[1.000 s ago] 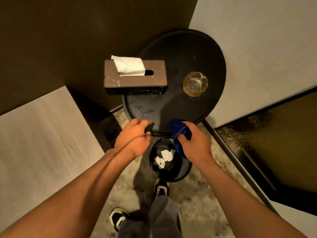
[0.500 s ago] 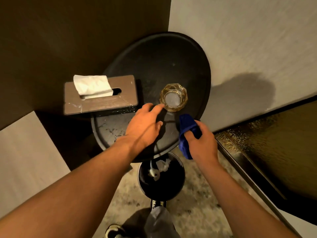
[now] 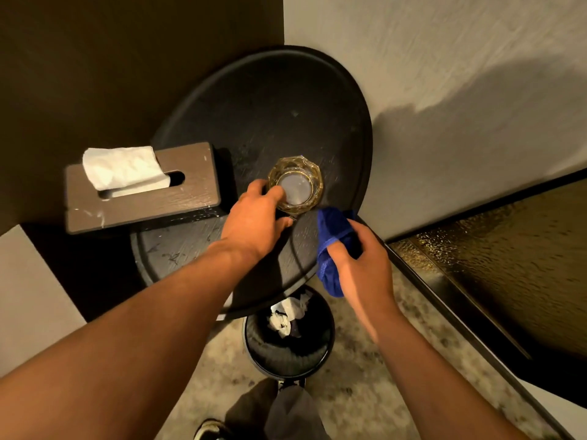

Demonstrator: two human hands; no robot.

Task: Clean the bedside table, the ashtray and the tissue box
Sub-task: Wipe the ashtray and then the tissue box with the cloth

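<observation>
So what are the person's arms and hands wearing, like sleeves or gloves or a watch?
Nothing at all. Both forearms are bare all the way to the bottom of the picture, so no sleeves show. The left hand and the right hand have no gloves, and no watch, bracelet or ring can be seen on either.

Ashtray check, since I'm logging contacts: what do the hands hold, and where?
Left hand grips the ashtray by its near-left rim; right hand clutches the bunched blue cloth.
</observation>
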